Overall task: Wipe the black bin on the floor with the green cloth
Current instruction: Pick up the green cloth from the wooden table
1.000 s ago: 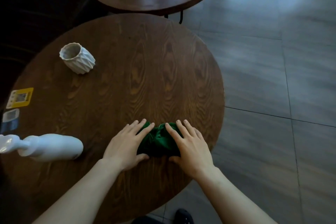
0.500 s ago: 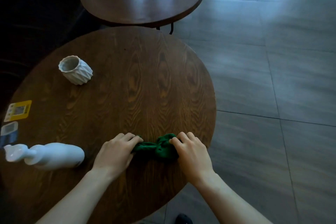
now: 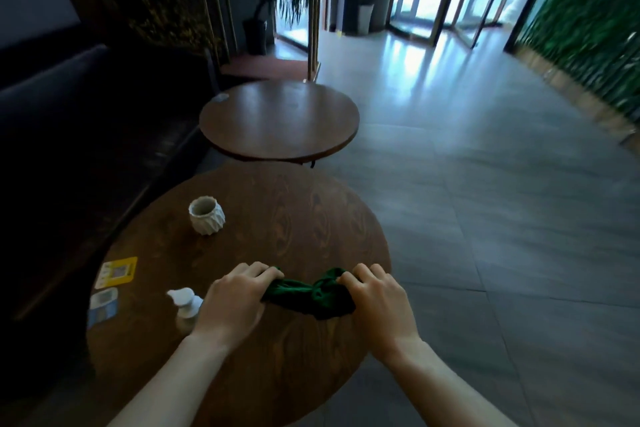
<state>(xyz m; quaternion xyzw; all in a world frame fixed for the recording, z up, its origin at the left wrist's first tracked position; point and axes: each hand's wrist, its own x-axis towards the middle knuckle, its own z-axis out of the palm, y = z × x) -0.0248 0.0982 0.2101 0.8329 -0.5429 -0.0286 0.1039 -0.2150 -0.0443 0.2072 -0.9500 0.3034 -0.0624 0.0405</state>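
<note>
A crumpled green cloth [image 3: 310, 295] lies near the front of a round dark wooden table [image 3: 298, 218]. My left hand [image 3: 235, 302] grips its left end with curled fingers. My right hand [image 3: 377, 298] grips its right end the same way. The cloth is stretched a little between the two hands. No black bin on the floor can be made out with certainty; a dark planter [image 3: 255, 36] with a tall plant stands far back by the glass doors.
On the table are a white faceted cup [image 3: 206, 215], a white pump bottle [image 3: 185, 305] behind my left wrist, and yellow [image 3: 116, 272] and blue [image 3: 103, 307] cards. A second round table [image 3: 278, 120] stands beyond. A dark sofa runs along the left; grey tiled floor spreads right.
My fingers went from flat on the cloth to gripping its two ends, and the hands pulled slightly apart. The view tilted up, bringing the room and glass doors into sight.
</note>
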